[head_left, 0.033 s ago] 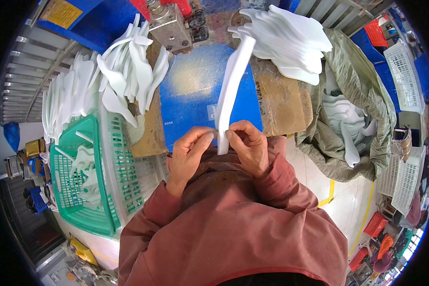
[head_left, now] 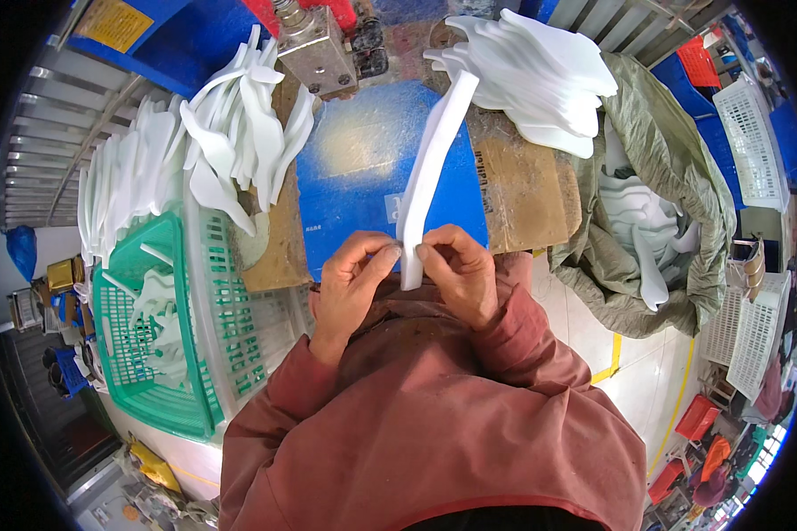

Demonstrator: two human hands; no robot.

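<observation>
A long, curved white foam-like piece (head_left: 435, 168) stands edge-on in front of me, its near end between my hands and its far end over a blue board (head_left: 350, 186). My left hand (head_left: 356, 283) is closed, with thumb and forefinger pinched against the piece's left side. From the right side, the thumb and bent forefinger of my right hand (head_left: 460, 273) grip the same near end. Similar white pieces lie in a stack (head_left: 531, 80) at the far right of the bench, and many more lean together in a pile (head_left: 239, 133) on the left.
A green basket (head_left: 205, 354) with white scraps stands at left, beside a clear crate (head_left: 239, 310). On the right, an open grey-green sack (head_left: 708, 195) holds more white pieces. A metal machine block (head_left: 319, 62) sits at the board's far edge, near brown cardboard (head_left: 527, 208).
The white piece has tilted slightly, its far end shifting a little right and nearer me. Both hands keep their pinch with almost no movement.
</observation>
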